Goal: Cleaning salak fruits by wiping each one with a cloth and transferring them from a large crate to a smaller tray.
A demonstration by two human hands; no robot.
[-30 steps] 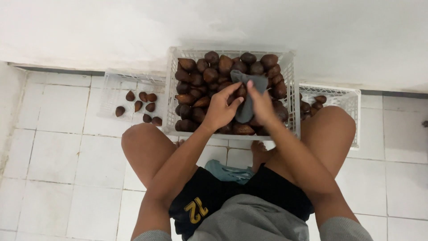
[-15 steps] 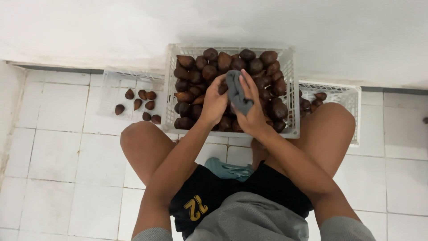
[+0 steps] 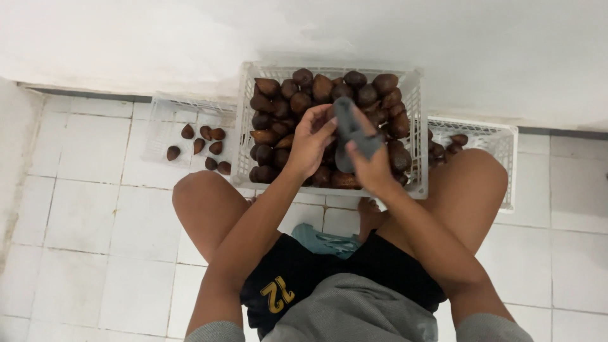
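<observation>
Gripping a grey cloth (image 3: 352,134), the right hand (image 3: 370,166) has fingers clamped on it over the white crate (image 3: 415,126). Left hand (image 3: 308,144) curls fingers around a brown scaly fruit (image 3: 329,114), likely steadying it for wiping; far crates hold fewer.

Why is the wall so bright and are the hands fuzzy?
Head view: soft, even light washes the white wall almost featureless; no glare. The left hand, right hand and grey cloth look slightly smeared, while the brown fruits in the middle crate stay fairly sharp.

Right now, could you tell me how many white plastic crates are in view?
3: the full middle crate under both hands, a shallow left crate holding a few brown fruits, and a right crate partly hidden behind the knee.
</observation>
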